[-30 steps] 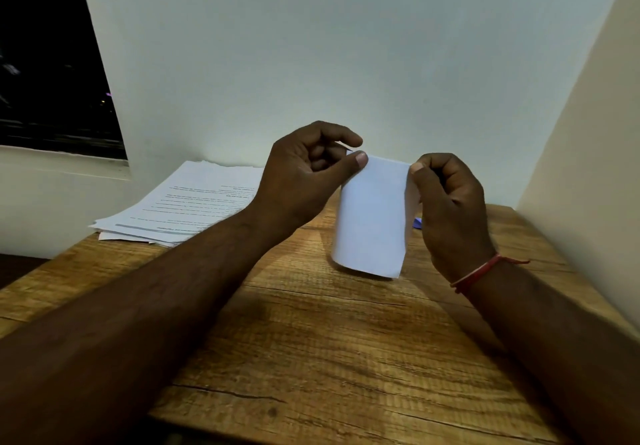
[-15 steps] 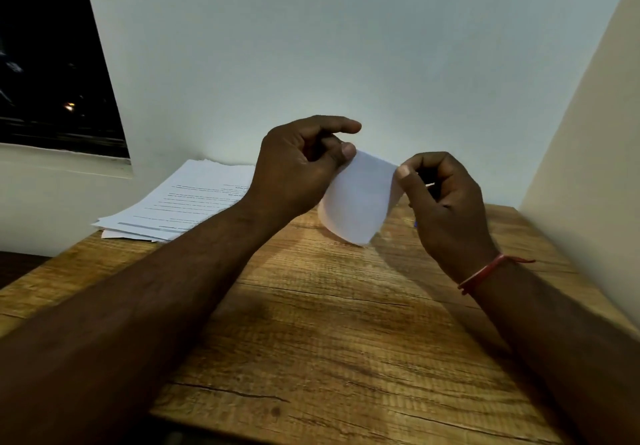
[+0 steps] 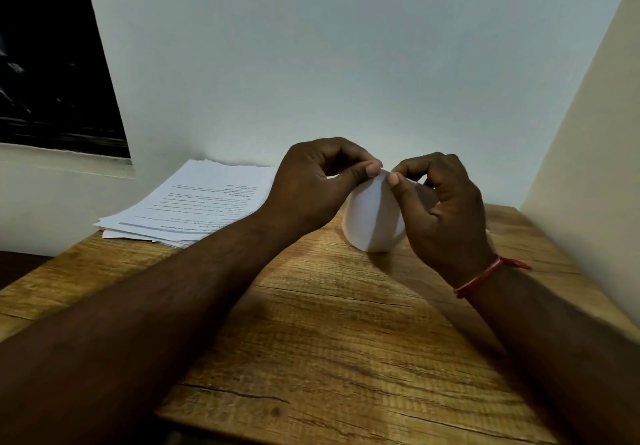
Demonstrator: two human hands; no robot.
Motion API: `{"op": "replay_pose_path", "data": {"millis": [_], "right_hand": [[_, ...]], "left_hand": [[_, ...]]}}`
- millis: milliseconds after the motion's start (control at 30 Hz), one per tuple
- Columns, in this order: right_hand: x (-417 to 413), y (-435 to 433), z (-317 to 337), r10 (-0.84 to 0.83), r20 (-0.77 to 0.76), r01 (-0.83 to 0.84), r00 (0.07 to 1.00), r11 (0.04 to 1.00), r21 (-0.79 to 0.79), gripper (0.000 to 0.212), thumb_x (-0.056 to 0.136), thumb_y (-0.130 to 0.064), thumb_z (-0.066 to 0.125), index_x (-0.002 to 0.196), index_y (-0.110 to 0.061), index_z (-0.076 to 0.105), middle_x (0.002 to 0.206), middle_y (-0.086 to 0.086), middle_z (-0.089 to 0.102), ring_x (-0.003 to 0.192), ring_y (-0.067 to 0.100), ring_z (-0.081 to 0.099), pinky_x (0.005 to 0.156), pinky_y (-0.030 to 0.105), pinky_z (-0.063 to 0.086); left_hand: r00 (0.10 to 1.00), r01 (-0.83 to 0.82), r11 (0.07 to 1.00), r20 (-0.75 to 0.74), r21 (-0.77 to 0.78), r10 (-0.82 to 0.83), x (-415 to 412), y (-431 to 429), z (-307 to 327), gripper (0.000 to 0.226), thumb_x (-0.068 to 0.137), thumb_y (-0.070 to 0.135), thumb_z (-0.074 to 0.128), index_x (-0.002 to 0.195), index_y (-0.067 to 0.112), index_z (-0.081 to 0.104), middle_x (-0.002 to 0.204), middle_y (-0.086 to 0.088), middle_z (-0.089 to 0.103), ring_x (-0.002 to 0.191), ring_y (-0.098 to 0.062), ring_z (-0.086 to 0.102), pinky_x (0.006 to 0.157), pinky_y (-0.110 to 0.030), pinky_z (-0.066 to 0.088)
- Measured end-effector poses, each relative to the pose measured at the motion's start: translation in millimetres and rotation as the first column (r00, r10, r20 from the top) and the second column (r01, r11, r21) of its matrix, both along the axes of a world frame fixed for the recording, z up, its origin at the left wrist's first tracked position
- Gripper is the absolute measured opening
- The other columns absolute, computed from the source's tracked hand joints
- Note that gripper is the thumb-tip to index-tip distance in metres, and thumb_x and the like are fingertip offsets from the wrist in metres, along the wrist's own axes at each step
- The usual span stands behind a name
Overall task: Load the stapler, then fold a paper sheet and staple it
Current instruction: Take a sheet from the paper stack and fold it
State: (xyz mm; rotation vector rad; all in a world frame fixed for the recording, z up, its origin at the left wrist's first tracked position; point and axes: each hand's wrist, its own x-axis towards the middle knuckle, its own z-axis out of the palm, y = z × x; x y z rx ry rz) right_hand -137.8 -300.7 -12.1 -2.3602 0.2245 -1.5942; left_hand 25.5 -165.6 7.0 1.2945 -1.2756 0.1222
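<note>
The two hands have come together since a moment ago: the gap between them is gone, and the paper sheet (image 3: 374,216), which hung open as a flat panel, is now bent over into a rounded loop. The left hand (image 3: 311,185) and right hand (image 3: 440,202) meet at the top of the sheet, thumbs nearly touching. The left thumb and forefinger are pressed together, pinching the upper edge of the paper; the right thumb and forefinger pinch the same edge just beside them, and the other fingers (image 3: 446,167) of the right hand curl in behind. The sheet hangs below the pinch, its curved bottom right down at the wooden tabletop (image 3: 346,340), though whether it touches the wood I cannot tell. A red thread bracelet (image 3: 485,276) sits on the right wrist. Off to the left, against the wall, a stack of printed pages (image 3: 194,205) lies flat on the tabletop, well apart from the hands. The stapler is not showing here.
</note>
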Motion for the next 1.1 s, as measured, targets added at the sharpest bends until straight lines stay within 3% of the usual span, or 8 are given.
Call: {"op": "replay_pose_path", "data": {"millis": [167,300,433,700,900,1100], "right_hand": [[-3.0,1.7,1.3,0.011,0.043,-0.016,0.999,0.991,0.133,0.020,0.100,-0.038,0.078,0.108,-0.019,0.078,0.108,-0.008,0.073,0.103,0.010,0.066,0.077,0.019,0.048],[-4.5,0.6,2.3,0.010,0.044,-0.018,0.999,0.982,0.189,0.017,0.098,-0.040,0.081,0.106,-0.026,0.077,0.108,-0.008,0.073,0.103,0.001,0.065,0.072,0.011,0.045],[-3.3,1.2,2.1,0.017,0.052,-0.028,0.999,0.975,0.220,0.013,0.098,-0.038,0.082,0.105,-0.029,0.077,0.107,-0.011,0.073,0.104,0.006,0.067,0.075,0.021,0.050],[-2.0,-0.6,2.6,0.095,0.124,-0.137,0.988,0.904,0.404,0.019,0.096,-0.037,0.085,0.104,-0.020,0.083,0.106,-0.007,0.080,0.104,0.013,0.074,0.084,0.039,0.063],[-1.1,0.7,4.0,0.152,0.167,-0.216,0.974,0.840,0.498,0.016,0.095,-0.036,0.086,0.101,-0.022,0.082,0.101,-0.010,0.080,0.096,0.010,0.074,0.078,0.034,0.063],[-1.5,-0.5,5.9,0.195,0.265,-0.319,0.944,0.733,0.600,0.017,0.093,-0.029,0.087,0.100,-0.015,0.082,0.103,-0.003,0.081,0.094,0.012,0.077,0.074,0.028,0.061]], "left_hand": [[0.985,0.042,0.998,-0.166,0.046,-0.034,4.5,-1.3,-1.6,0.008,0.097,0.017,0.086,0.103,0.013,0.087,0.101,0.001,0.087,0.102,-0.014,0.082,0.095,-0.040,0.068],[0.976,0.053,0.998,-0.212,0.027,-0.046,5.2,-2.0,-4.1,0.011,0.095,0.016,0.088,0.104,0.010,0.086,0.102,-0.002,0.086,0.103,-0.017,0.082,0.094,-0.038,0.067],[0.969,0.061,0.998,-0.240,0.001,-0.058,3.7,-4.6,-6.7,0.007,0.097,0.013,0.086,0.104,0.011,0.086,0.102,0.000,0.086,0.101,-0.012,0.081,0.092,-0.029,0.065],[0.935,0.078,0.995,-0.341,-0.057,-0.093,2.9,-5.9,-4.8,0.006,0.094,0.010,0.088,0.099,0.010,0.086,0.098,-0.004,0.086,0.099,-0.015,0.082,0.089,-0.029,0.064],[0.927,0.085,0.994,-0.360,-0.074,-0.107,6.2,-5.9,-0.1,0.005,0.093,0.006,0.088,0.093,0.011,0.085,0.091,-0.004,0.085,0.092,-0.014,0.080,0.082,-0.023,0.061],[0.905,0.138,0.990,-0.403,-0.035,-0.140,1.3,-7.5,-4.5,0.011,0.098,0.015,0.085,0.105,0.007,0.086,0.104,-0.006,0.087,0.105,-0.019,0.082,0.097,-0.036,0.064]]}}
